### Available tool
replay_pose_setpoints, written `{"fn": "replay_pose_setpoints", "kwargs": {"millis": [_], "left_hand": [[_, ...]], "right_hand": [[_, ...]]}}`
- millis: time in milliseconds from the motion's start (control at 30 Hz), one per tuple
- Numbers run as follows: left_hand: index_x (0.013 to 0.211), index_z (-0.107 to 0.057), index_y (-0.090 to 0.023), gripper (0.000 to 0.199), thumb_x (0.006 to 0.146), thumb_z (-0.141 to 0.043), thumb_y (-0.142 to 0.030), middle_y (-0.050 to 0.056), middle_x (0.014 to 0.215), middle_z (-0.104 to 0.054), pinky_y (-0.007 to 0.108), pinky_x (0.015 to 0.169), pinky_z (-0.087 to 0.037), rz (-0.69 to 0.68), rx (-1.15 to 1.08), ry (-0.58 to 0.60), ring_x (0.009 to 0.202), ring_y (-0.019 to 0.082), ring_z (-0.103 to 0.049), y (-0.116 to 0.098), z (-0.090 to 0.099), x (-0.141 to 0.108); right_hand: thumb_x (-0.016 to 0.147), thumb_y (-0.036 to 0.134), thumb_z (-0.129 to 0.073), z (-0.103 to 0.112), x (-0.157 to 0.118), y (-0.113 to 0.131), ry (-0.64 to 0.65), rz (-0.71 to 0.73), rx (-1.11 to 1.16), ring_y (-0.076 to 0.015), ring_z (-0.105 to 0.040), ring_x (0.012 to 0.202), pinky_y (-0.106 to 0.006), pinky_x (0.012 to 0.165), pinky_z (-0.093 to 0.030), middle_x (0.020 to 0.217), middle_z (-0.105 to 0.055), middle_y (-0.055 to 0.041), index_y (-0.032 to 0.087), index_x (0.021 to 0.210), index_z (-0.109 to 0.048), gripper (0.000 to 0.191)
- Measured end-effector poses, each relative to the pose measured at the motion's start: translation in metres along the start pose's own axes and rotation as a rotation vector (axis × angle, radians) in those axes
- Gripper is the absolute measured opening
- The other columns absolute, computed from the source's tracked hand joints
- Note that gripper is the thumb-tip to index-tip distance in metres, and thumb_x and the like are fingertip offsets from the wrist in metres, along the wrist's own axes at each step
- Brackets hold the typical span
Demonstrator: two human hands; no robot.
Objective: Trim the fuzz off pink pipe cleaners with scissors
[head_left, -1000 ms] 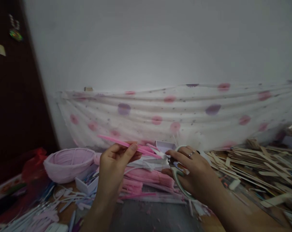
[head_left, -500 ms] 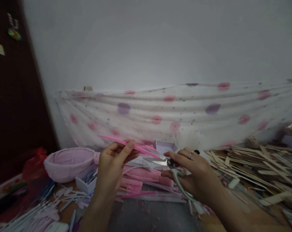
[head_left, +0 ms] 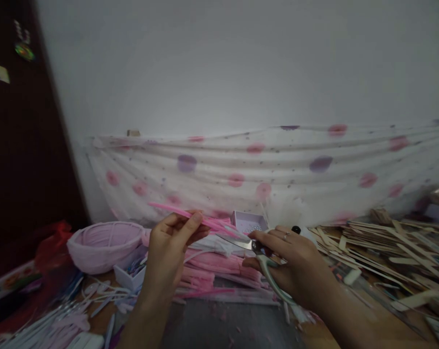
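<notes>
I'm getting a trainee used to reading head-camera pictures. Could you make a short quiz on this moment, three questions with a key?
1. Which hand holds the scissors?
2. True or false: the pale pink bowl stands to the left of the pile of flat sticks.
3. What does the left hand pinch between its fingers? (a) a cup, (b) pink strands, (c) a phone.

Key:
1. The right hand.
2. True.
3. (b)
</notes>
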State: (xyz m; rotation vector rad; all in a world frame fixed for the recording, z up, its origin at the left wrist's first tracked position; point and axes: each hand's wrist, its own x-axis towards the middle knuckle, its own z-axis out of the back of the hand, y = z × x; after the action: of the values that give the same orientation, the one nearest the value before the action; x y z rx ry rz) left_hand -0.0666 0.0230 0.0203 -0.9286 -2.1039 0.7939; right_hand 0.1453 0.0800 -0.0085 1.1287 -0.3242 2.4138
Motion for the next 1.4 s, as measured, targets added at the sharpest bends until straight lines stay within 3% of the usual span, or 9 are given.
{"fn": "replay_pose_setpoints", "kwargs": {"millis": [333,633,767,900,1100,1400], "left_hand": [[0.061,-0.069,-0.014,0.022,0.051,-0.087,-0.024,0.000,0.061,-0.069,0.018,0.056,-0.057,-0.017,0.020,-0.005,0.052,0.010,-0.064,0.001,0.002,0.000],[0.063,-0.070,-0.014,0.022,0.051,-0.087,-0.023,0.000,0.061,-0.068,0.017,0.056,-0.056,-0.043,0.024,-0.010,0.054,0.009,-0.064,0.000,0.002,0.001],[0.062,-0.069,-0.014,0.021,0.052,-0.086,-0.023,-0.001,0.062,-0.069,0.019,0.056,-0.056,-0.055,0.033,-0.004,0.054,0.009,-0.064,0.000,0.002,-0.001],[0.061,-0.069,-0.014,0.020,0.053,-0.086,-0.022,-0.001,0.062,-0.069,0.019,0.056,-0.057,-0.053,0.031,-0.006,0.054,0.010,-0.064,0.000,0.003,0.000],[0.060,-0.068,-0.014,0.021,0.052,-0.086,-0.022,-0.001,0.061,-0.069,0.019,0.056,-0.057,-0.074,0.038,-0.038,0.053,0.010,-0.064,0.000,0.004,0.001],[0.059,-0.067,-0.015,0.022,0.052,-0.086,-0.024,-0.002,0.058,-0.067,0.020,0.056,-0.057,-0.157,0.082,-0.073,0.053,0.010,-0.063,-0.006,0.006,-0.002]], "right_hand": [[0.083,0.045,-0.064,0.001,0.001,0.003,0.034,-0.037,0.018,-0.0177,-0.056,0.067,-0.028,0.059,-0.038,0.073,-0.062,-0.0014,0.021,0.102,-0.061,0.030],[0.071,0.046,-0.075,0.008,-0.001,0.008,0.180,-0.158,0.014,-0.0212,-0.059,0.080,-0.033,0.067,-0.046,0.090,-0.062,-0.0015,0.031,0.116,-0.054,0.052],[0.075,0.046,-0.072,0.011,0.002,0.013,0.214,-0.194,0.037,-0.0244,-0.057,0.090,-0.037,0.072,-0.048,0.102,-0.058,-0.0078,0.025,0.120,-0.050,0.054],[0.080,0.042,-0.066,0.009,0.004,0.011,0.172,-0.166,-0.005,-0.0237,-0.056,0.085,-0.037,0.069,-0.048,0.096,-0.056,-0.0093,0.020,0.114,-0.054,0.042],[0.076,0.044,-0.071,0.008,0.003,0.007,0.023,-0.059,-0.119,-0.0230,-0.058,0.075,-0.035,0.064,-0.045,0.084,-0.059,-0.0059,0.020,0.114,-0.060,0.046],[0.079,0.043,-0.068,0.012,0.002,0.008,-0.024,-0.004,-0.190,-0.0221,-0.058,0.070,-0.032,0.060,-0.042,0.076,-0.059,-0.0037,0.019,0.111,-0.061,0.041]]}}
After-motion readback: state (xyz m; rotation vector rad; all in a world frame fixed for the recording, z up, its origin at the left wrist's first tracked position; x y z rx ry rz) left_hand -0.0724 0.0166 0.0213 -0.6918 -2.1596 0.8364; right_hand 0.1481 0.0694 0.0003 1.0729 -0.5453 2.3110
